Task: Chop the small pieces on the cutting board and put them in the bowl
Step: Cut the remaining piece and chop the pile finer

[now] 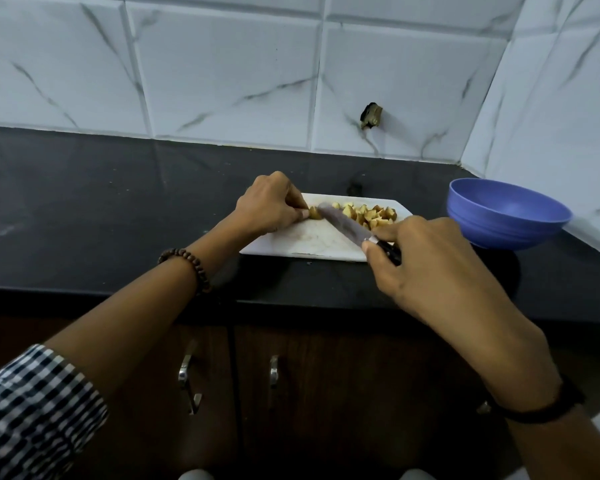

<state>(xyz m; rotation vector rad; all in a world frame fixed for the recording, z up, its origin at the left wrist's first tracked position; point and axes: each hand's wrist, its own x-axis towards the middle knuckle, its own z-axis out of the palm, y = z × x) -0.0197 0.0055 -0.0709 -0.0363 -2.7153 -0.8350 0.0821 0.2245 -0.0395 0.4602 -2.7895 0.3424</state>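
A white cutting board [302, 242] lies on the black counter. A heap of small yellow-brown pieces [373, 213] sits at its far right part. My left hand [269, 204] pinches one piece [313, 213] at the board's far left. My right hand [426, 259] grips the dark handle of a knife [343, 223], index finger along its spine. The blade slants up-left, its tip right beside the pinched piece. A blue bowl [506, 214] stands on the counter to the right of the board; no pieces show inside it.
The black counter [101, 209] runs left from the board, backed by white marbled wall tiles [222, 71] that turn a corner behind the bowl. Dark cabinet doors with metal handles [187, 379] sit below the counter's front edge.
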